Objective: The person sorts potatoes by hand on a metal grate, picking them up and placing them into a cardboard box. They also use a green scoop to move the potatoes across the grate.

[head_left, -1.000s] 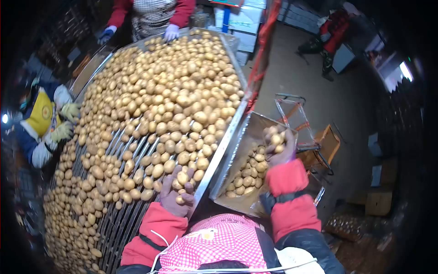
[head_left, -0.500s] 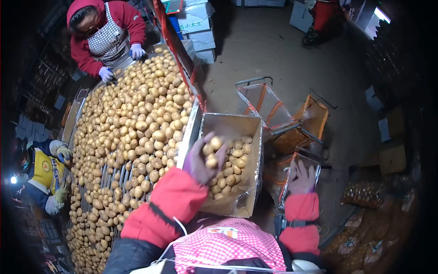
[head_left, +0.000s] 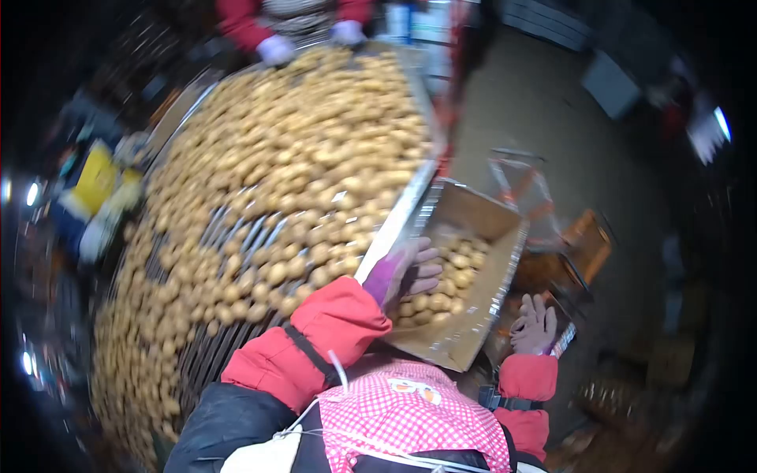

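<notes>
My left hand [head_left: 404,273], in a purple glove, is over the left side of an open cardboard box [head_left: 473,206]. Its fingers are stretched apart, and I see nothing held in them. Potatoes [head_left: 451,285] lie inside the box, partly hidden by that hand. To the right of the box, my gloved right hand [head_left: 534,325] is raised with its fingers apart and holds nothing. Left of the box, a sorting table with dark slats [head_left: 229,347] carries a wide layer of loose potatoes [head_left: 315,158], blurred by motion.
A co-worker's gloved hands [head_left: 276,50] are at the table's far end. Another person in a yellow vest [head_left: 96,177] stands at the left. An orange-sided frame [head_left: 587,246] stands beyond my right hand. A pale box [head_left: 611,83] sits on the floor at the upper right.
The view has swung, so the table and box appear farther right. My left hand has let go of potatoes over the box and opened. My right hand remains empty beside the box.
</notes>
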`<move>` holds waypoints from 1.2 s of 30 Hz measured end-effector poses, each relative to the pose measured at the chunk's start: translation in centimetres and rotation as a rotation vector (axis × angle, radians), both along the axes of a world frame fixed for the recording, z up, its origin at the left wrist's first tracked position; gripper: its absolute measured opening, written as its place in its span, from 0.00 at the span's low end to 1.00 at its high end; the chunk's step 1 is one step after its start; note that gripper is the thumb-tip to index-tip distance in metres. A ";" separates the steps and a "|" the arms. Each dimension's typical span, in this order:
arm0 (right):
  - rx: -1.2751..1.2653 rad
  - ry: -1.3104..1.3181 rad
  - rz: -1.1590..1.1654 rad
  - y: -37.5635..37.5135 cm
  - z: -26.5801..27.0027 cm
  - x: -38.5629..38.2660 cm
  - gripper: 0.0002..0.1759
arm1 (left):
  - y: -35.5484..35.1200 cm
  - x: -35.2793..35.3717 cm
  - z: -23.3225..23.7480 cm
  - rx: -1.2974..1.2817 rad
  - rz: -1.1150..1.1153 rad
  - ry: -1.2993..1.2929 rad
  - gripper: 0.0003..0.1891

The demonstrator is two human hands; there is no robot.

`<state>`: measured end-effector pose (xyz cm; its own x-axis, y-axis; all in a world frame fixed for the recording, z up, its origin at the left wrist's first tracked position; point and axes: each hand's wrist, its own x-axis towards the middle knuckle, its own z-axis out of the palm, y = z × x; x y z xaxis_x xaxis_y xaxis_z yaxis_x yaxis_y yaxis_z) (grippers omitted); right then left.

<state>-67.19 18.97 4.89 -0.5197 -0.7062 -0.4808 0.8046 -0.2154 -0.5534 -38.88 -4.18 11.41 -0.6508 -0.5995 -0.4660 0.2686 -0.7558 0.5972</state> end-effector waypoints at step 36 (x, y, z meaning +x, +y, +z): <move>0.306 2.820 1.289 -49.7 0.8 44.2 0.20 | 7.6 43.9 -6.9 -0.899 0.552 -1.859 0.30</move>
<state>-23.01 -30.75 5.65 0.3412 -0.9076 -0.2448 -0.8828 -0.3988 0.2483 5.02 3.45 4.50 0.3854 -0.8873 0.2532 -0.8695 -0.2574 0.4214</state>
